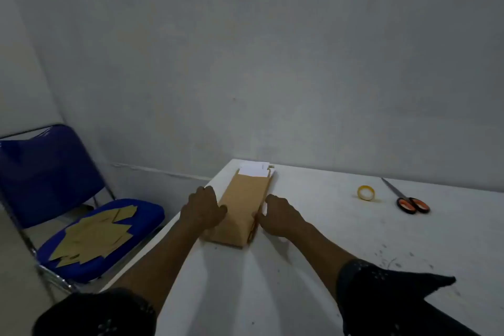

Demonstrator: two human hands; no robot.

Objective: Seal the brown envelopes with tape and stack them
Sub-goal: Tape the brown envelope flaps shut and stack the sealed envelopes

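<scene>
A stack of brown envelopes (241,207) lies on the white table (327,240) near its left edge, with white paper (255,168) sticking out at the far end. My left hand (203,206) presses against the stack's left side. My right hand (279,215) grips the right side of the stack. A small roll of yellow tape (366,193) stands on the table to the right, apart from both hands.
Orange-handled scissors (406,199) lie right of the tape. A blue folding chair (68,199) stands left of the table, with several brown envelopes (94,234) scattered on its seat. A grey wall rises behind the table.
</scene>
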